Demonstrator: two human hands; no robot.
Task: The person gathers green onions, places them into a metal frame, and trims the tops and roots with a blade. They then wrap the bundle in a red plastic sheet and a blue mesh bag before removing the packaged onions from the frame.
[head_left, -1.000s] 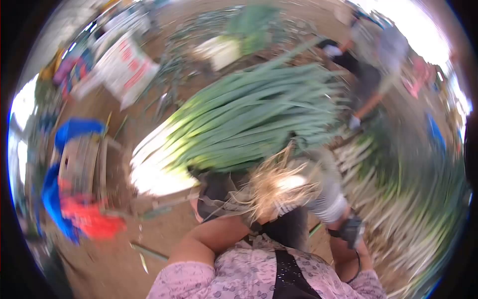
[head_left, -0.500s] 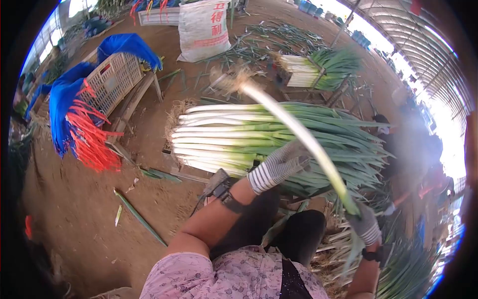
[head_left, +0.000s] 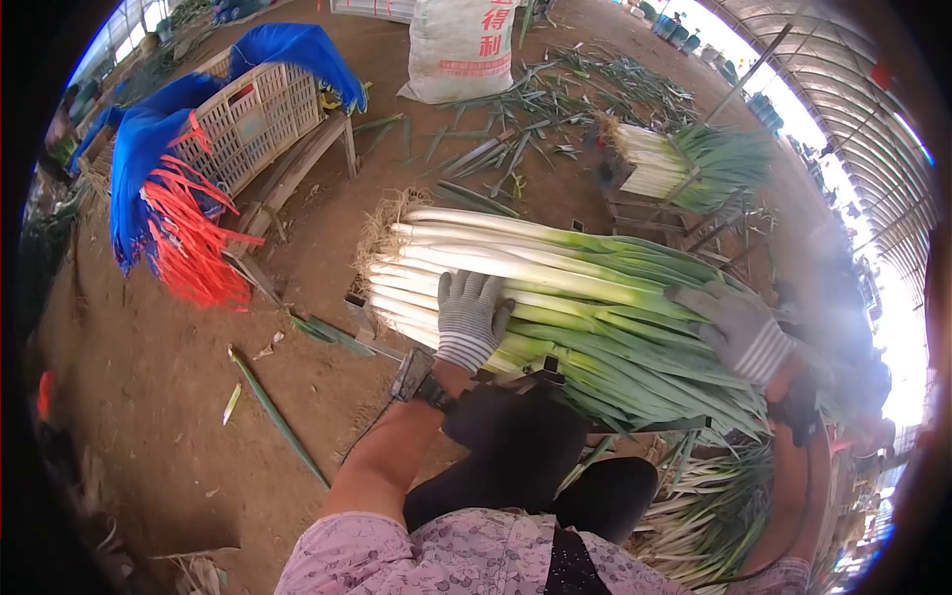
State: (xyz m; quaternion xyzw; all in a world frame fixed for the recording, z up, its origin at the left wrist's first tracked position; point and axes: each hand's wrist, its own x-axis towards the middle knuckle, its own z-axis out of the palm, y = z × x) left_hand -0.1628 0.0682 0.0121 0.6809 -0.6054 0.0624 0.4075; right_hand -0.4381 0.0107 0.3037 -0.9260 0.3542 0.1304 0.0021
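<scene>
A big bundle of long leeks [head_left: 555, 297], white stalks to the left and green leaves to the right, lies across a low metal rack in front of my knees. My left hand [head_left: 471, 315], in a grey knit glove, rests flat on the white stalks near the root end. My right hand [head_left: 736, 322], gloved the same way, presses down on the green leaves at the right side of the bundle. Neither hand grips a single leek.
A second leek bundle [head_left: 684, 164] sits on a rack farther back. A plastic crate [head_left: 253, 124] draped with blue cloth and orange strings stands left. A white printed sack [head_left: 461, 45] stands at the top. Leek scraps litter the dirt floor. More leeks [head_left: 709, 516] lie lower right.
Half a second ago I swung one leek through the air onto the bundle. It now lies on the pile, and both hands have come down flat on the bundle.
</scene>
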